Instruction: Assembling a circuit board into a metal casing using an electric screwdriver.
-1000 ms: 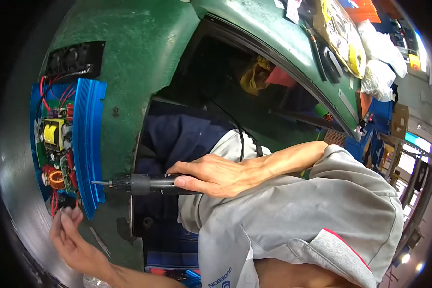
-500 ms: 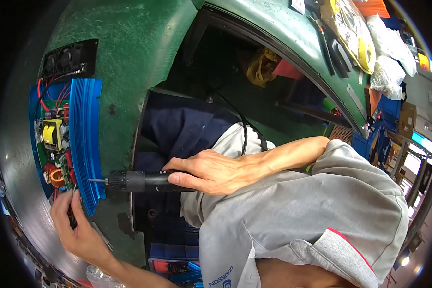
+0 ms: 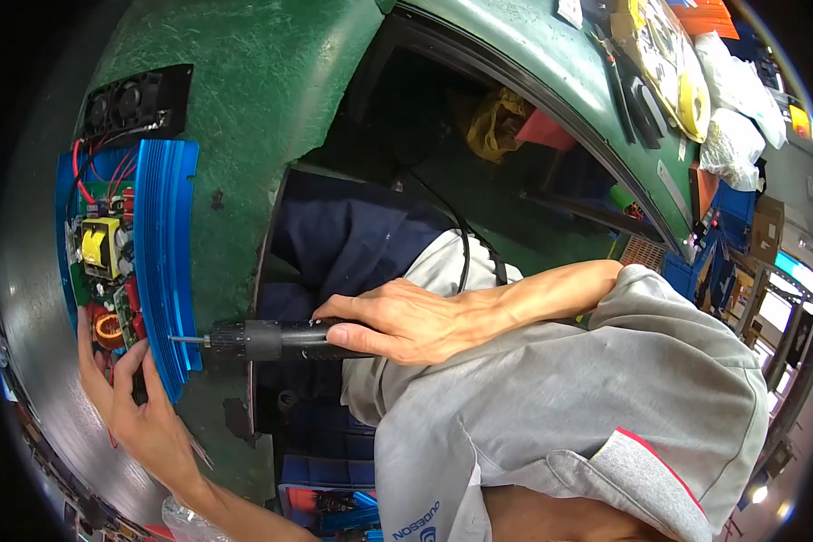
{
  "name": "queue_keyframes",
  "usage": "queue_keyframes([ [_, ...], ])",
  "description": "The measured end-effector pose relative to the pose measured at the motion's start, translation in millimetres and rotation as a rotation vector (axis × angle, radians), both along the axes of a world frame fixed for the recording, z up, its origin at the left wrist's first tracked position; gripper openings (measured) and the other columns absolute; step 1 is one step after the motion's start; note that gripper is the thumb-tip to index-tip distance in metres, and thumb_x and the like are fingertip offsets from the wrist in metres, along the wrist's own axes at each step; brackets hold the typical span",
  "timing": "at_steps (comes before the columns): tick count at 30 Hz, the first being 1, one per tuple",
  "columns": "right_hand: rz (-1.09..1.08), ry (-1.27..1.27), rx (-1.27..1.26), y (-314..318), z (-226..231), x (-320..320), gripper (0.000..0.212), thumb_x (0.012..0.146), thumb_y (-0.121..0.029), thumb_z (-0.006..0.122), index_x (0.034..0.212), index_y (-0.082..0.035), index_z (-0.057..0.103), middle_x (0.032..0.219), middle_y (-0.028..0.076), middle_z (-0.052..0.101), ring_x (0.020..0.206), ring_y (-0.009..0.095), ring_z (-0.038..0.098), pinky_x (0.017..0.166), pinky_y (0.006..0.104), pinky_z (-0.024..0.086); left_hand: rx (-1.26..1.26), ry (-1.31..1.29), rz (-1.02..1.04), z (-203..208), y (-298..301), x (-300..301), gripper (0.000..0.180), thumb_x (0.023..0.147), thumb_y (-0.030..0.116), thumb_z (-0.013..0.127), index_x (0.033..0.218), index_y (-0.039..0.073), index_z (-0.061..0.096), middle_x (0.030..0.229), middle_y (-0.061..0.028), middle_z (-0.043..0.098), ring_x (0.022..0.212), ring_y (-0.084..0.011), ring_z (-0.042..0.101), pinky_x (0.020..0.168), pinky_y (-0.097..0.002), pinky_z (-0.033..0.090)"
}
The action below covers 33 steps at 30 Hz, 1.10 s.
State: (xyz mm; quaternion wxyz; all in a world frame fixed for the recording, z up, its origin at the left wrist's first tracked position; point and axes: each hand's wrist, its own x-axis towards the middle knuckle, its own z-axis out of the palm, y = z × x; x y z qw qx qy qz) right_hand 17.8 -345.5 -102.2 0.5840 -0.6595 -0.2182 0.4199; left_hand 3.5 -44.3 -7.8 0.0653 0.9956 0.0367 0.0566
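A blue finned aluminium housing [image 3: 165,262] lies on the green work surface at the left, with a circuit board inside. On the board sit a yellow-wrapped transformer [image 3: 99,247] and a copper-wound coil [image 3: 108,331]. My left hand [image 3: 140,411] grips the housing's near end, its fingers spread around the board's edge; what the fingertips press on is partly hidden. My right hand [image 3: 397,322] is wrapped around a black electric screwdriver [image 3: 266,341], held level. Its thin bit points left and meets the housing's finned side.
A black panel with two fans [image 3: 135,101], wired to the board, lies beyond the housing. The work surface's edge runs beside my lap. At the far right, another green bench [image 3: 533,41] carries tools, a yellow tape roll [image 3: 693,107] and white bags [image 3: 732,149].
My left hand's fingers have spread, one now reaching along the housing's outer side. The screwdriver, still at the finned wall, and my right hand have hardly moved.
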Motion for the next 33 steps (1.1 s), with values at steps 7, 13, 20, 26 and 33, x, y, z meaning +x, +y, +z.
queue_keyframes([
  [7, -0.004, 0.012, -0.004, 5.9, 3.4, 5.4, 0.052, 0.108, -0.044, 0.035, 0.124, 0.0, 0.056, 0.071, 0.022, 0.062, 0.069, 0.041, 0.064, 0.067, 0.0497, 0.05, -0.119, 0.01, 0.037, -6.6, 7.1, 0.6, 0.011, 0.091, -0.003, 0.064, 0.099, -0.002, 0.072, 0.151, -0.012, 0.049, 0.134, -0.0289, 0.05, 0.111, -0.042, 0.041],
  [13, 0.072, 0.435, 0.119, 6.1, 23.8, 19.0, 0.061, 0.108, -0.053, 0.032, 0.116, 0.0, 0.061, 0.075, 0.011, 0.065, 0.08, 0.024, 0.064, 0.081, 0.0391, 0.049, -0.214, -0.026, 0.027, 4.2, 7.0, -0.1, 0.007, 0.09, -0.004, 0.065, 0.096, -0.002, 0.069, 0.151, -0.0147, 0.049, 0.137, -0.0321, 0.047, 0.109, -0.043, 0.04],
  [20, 0.189, 0.954, 0.083, -2.1, 0.0, 8.4, 0.075, 0.105, -0.064, 0.024, 0.125, -0.004, 0.063, 0.075, 0.003, 0.062, 0.07, 0.01, 0.056, 0.066, 0.026, 0.045, -0.341, -0.026, 0.032, -6.4, 0.2, 0.6, 0.012, 0.083, -0.004, 0.07, 0.094, 0.0, 0.07, 0.153, -0.0175, 0.046, 0.142, -0.0363, 0.041, 0.115, -0.0445, 0.034],
  [26, 0.18, 1.051, 0.117, 5.5, 13.9, 13.1, 0.083, 0.102, -0.069, 0.024, 0.135, 0.0, 0.056, 0.072, 0.005, 0.062, 0.068, 0.013, 0.057, 0.065, 0.0265, 0.044, -0.355, 0.011, 0.02, 4.2, 6.5, 1.3, 0.017, 0.083, -0.006, 0.07, 0.099, 0.0, 0.074, 0.157, -0.0141, 0.042, 0.147, -0.0333, 0.036, 0.119, -0.0427, 0.029],
  [33, 0.147, 0.984, -0.007, 12.9, 25.6, 17.9, 0.086, 0.101, -0.071, 0.019, 0.134, -0.003, 0.059, 0.071, 0.003, 0.062, 0.067, 0.011, 0.058, 0.065, 0.0268, 0.045, -0.352, 0.148, -0.026, 23.0, 1.5, -3.7, 0.022, 0.084, -0.005, 0.06, 0.105, -0.007, 0.069, 0.159, -0.0196, 0.037, 0.148, -0.0406, 0.031, 0.118, -0.0497, 0.031],
])
